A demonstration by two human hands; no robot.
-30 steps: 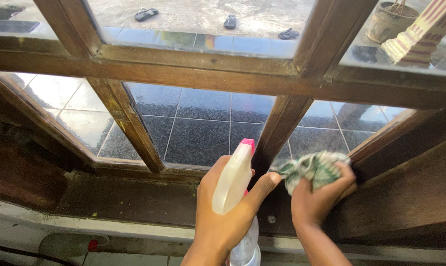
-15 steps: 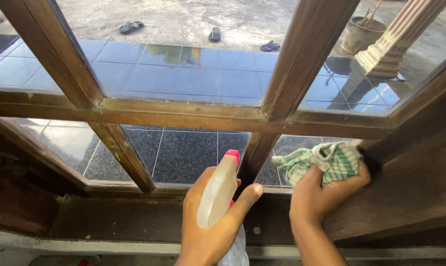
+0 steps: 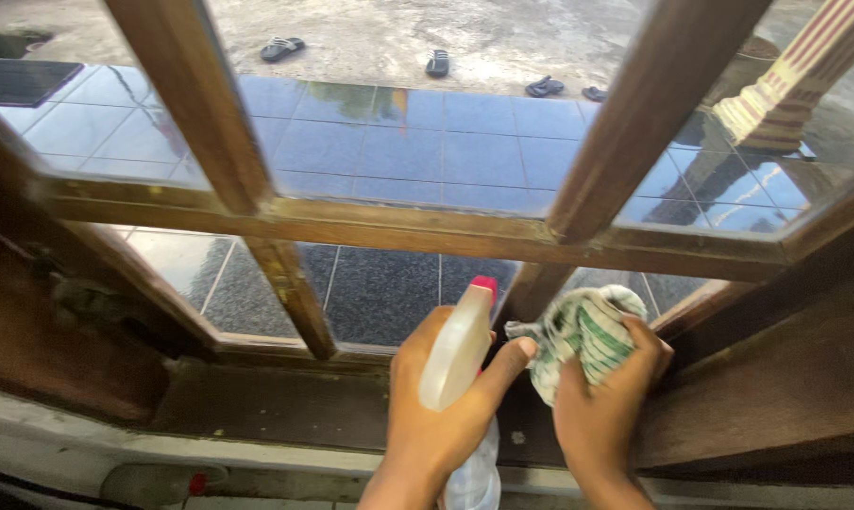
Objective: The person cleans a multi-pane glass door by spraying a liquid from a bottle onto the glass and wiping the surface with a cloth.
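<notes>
My left hand (image 3: 441,416) grips a clear spray bottle (image 3: 457,354) with a white trigger head and a pink nozzle tip, pointed up at the lower window panes. My right hand (image 3: 604,406) clutches a crumpled green-and-white striped cloth (image 3: 578,332) and presses it against the lower right pane, beside a brown wooden mullion (image 3: 531,283). The two hands almost touch, thumb to cloth.
A brown wooden window frame (image 3: 398,227) with several glass panes fills the view, above a dark sill (image 3: 257,401). A thick wooden jamb (image 3: 786,359) stands at the right. Outside lie tiled floor, several sandals (image 3: 436,62) and a striped column (image 3: 795,85).
My right hand has slid the cloth left and slightly down on the lower right pane, closer to the bottle. The view shifted a little; the bottle stays upright in my left hand.
</notes>
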